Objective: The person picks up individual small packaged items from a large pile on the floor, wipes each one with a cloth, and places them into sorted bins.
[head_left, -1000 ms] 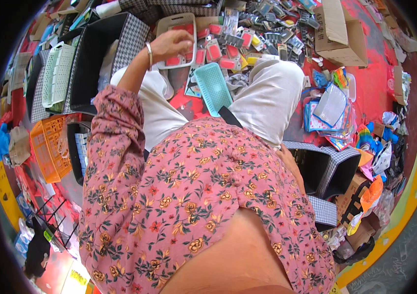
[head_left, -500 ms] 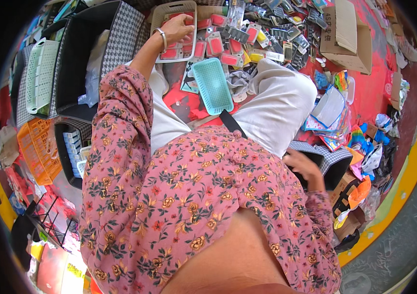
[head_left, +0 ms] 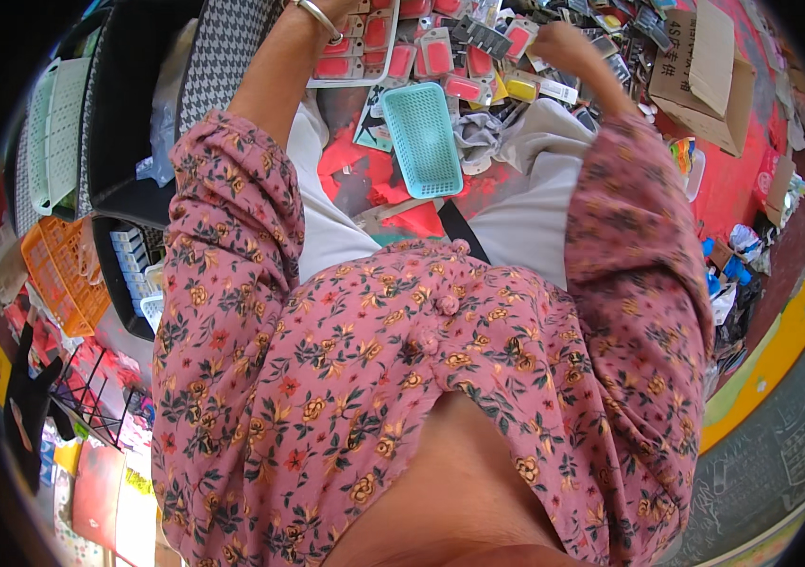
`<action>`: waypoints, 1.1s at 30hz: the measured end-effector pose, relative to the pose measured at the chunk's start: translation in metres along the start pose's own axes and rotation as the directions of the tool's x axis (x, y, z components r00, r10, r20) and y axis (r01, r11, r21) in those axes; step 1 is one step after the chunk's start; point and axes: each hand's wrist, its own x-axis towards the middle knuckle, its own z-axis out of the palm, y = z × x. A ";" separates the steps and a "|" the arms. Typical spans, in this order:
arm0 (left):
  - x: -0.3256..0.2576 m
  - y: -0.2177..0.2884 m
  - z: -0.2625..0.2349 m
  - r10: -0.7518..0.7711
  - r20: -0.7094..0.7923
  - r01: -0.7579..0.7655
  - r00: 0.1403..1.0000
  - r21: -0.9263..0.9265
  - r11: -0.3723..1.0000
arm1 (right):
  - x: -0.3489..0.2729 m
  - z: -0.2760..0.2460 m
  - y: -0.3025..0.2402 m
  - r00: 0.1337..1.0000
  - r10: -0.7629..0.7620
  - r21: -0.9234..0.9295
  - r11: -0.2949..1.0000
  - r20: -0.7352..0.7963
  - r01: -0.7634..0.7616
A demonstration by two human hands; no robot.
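My left arm reaches up to the top edge, and a silver bangle shows at the wrist. Only a sliver of my left hand is visible, over a card of red blister packs. My right hand is raised over a heap of small red and yellow packets, its fingers curled and seen from the back. What it holds is hidden. A teal plastic basket lies between my knees, below both hands. A grey cloth sits beside it.
A cardboard box stands at the upper right on a red mat. A black bin with a houndstooth side, a pale green basket and an orange crate line the left. Loose packages lie at the right.
My right hand has come up from beside my right hip to the packets at the top. The view has tilted, so my left hand has slid to the top edge.
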 end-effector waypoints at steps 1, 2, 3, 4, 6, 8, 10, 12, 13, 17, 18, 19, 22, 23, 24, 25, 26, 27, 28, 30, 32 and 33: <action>-0.002 0.000 0.000 0.016 -0.003 -0.016 1.000 -0.060 0.998 | 0.014 0.024 -0.006 0.999 0.042 -0.046 0.998 0.008 -0.042; 0.000 0.002 0.009 0.046 0.028 -0.042 0.999 -0.134 0.990 | 0.025 0.063 0.018 0.996 0.083 -0.055 0.995 -0.042 -0.085; 0.001 0.006 0.014 0.071 0.040 -0.062 0.997 -0.191 0.980 | 0.034 0.106 0.034 0.991 0.102 -0.048 0.993 -0.087 -0.107; 0.002 0.014 0.022 0.043 0.037 -0.035 0.998 -0.177 0.984 | 0.031 0.138 0.041 0.981 0.180 -0.053 0.981 -0.077 -0.184; -0.007 0.002 0.015 0.012 0.025 -0.006 1.000 -0.235 0.972 | 0.024 0.163 0.010 0.938 0.348 0.082 0.934 0.010 -0.347; -0.016 -0.001 0.007 -0.031 0.022 0.035 0.999 -0.244 0.969 | -0.004 0.164 -0.030 0.863 0.494 0.204 0.838 0.107 -0.506; -0.019 0.002 0.016 -0.070 0.098 0.095 0.993 -0.279 0.956 | -0.027 0.185 -0.019 0.848 0.518 0.112 0.841 0.114 -0.529; -0.024 0.004 0.026 -0.095 0.096 0.117 0.991 -0.256 0.959 | -0.055 0.231 -0.007 0.901 0.427 -0.043 0.904 0.072 -0.425; -0.026 0.007 0.026 -0.095 0.080 0.112 0.992 -0.246 0.963 | -0.067 0.242 -0.011 0.931 0.365 -0.113 0.926 0.017 -0.361; -0.031 0.014 0.025 -0.096 0.132 0.125 0.987 -0.235 0.964 | -0.051 0.260 -0.006 0.946 0.322 -0.076 0.945 0.037 -0.319; -0.032 0.014 0.025 -0.123 0.113 0.147 0.986 -0.231 0.962 | -0.048 0.259 -0.003 0.942 0.330 -0.029 0.944 0.065 -0.329; -0.031 0.012 0.025 -0.128 0.104 0.150 0.986 -0.238 0.960 | -0.046 0.260 -0.002 0.937 0.336 0.017 0.941 0.095 -0.339; -0.022 0.015 0.037 -0.108 0.174 0.152 0.979 -0.260 0.954 | -0.036 0.281 0.051 0.876 0.482 0.182 0.863 -0.017 -0.472; -0.021 0.017 0.041 -0.114 0.187 0.160 0.976 -0.257 0.953 | -0.032 0.287 0.068 0.875 0.483 0.210 0.858 -0.017 -0.469; -0.019 0.021 0.050 -0.117 0.215 0.172 0.970 -0.259 0.950 | -0.034 0.292 0.092 0.865 0.501 0.232 0.844 -0.023 -0.483; -0.024 0.013 0.033 -0.141 0.154 0.176 0.978 -0.250 0.952 | -0.019 0.246 0.061 0.871 0.489 0.315 0.835 -0.046 -0.452; -0.026 0.005 0.025 -0.147 0.114 0.168 0.982 -0.197 0.966 | -0.014 0.203 0.040 0.858 0.507 0.389 0.809 -0.081 -0.441; -0.029 0.000 0.021 -0.106 0.129 0.131 0.986 -0.200 0.971 | -0.013 0.184 0.020 0.837 0.529 0.411 0.801 -0.141 -0.436; -0.029 -0.006 0.019 -0.060 0.154 0.091 0.986 -0.202 0.975 | -0.011 0.169 0.000 0.805 0.557 0.434 0.788 -0.204 -0.436; -0.025 0.003 0.024 -0.039 0.169 0.072 0.985 -0.195 0.978 | -0.007 0.176 -0.005 0.836 0.353 0.303 0.923 -0.419 -0.238; -0.026 0.009 0.015 -0.019 0.090 0.041 0.996 -0.240 0.970 | -0.003 0.196 -0.022 0.930 0.162 0.016 0.986 -0.331 -0.166; -0.032 0.010 0.006 -0.022 0.020 0.027 1.000 -0.269 0.963 | -0.011 0.201 -0.034 0.926 0.110 0.012 0.994 -0.361 -0.113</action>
